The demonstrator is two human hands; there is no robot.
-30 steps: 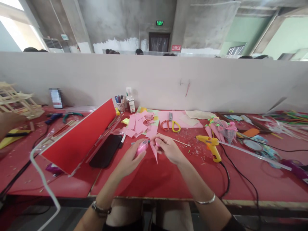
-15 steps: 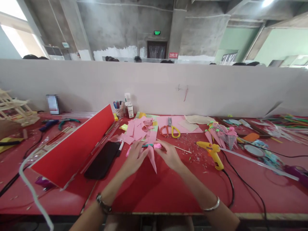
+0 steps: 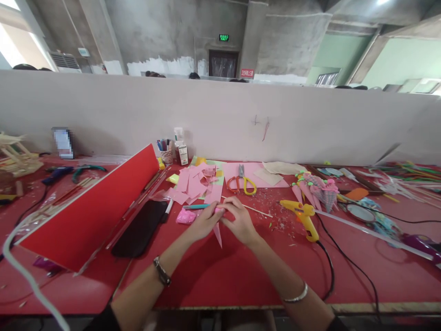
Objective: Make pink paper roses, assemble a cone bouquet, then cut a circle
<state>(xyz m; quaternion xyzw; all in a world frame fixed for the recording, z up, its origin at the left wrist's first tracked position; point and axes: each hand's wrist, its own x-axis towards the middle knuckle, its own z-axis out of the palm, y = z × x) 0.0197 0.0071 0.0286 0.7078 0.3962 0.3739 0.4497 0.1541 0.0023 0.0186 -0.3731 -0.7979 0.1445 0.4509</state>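
Note:
My left hand (image 3: pixel 206 222) and my right hand (image 3: pixel 239 219) meet over the red table (image 3: pixel 220 276), both pinching a pink paper cone (image 3: pixel 217 232) whose tip points down toward me. A small pink object (image 3: pixel 185 216) lies on the table just left of my left hand. A teal pen (image 3: pixel 196 207) lies just beyond my fingers. A pile of pink paper pieces (image 3: pixel 195 184) sits further back.
A red board (image 3: pixel 93 209) leans at the left beside a black phone (image 3: pixel 140 227). Orange-and-yellow scissors (image 3: pixel 241 181) lie behind my hands. A yellow glue gun (image 3: pixel 303 216) with a black cord lies to the right, near finished pink cones (image 3: pixel 319 188). A grey partition wall (image 3: pixel 220 119) closes the back.
My left hand has set the small pink object down on the table and moved right to join my right hand on the paper cone. The view has shifted slightly right.

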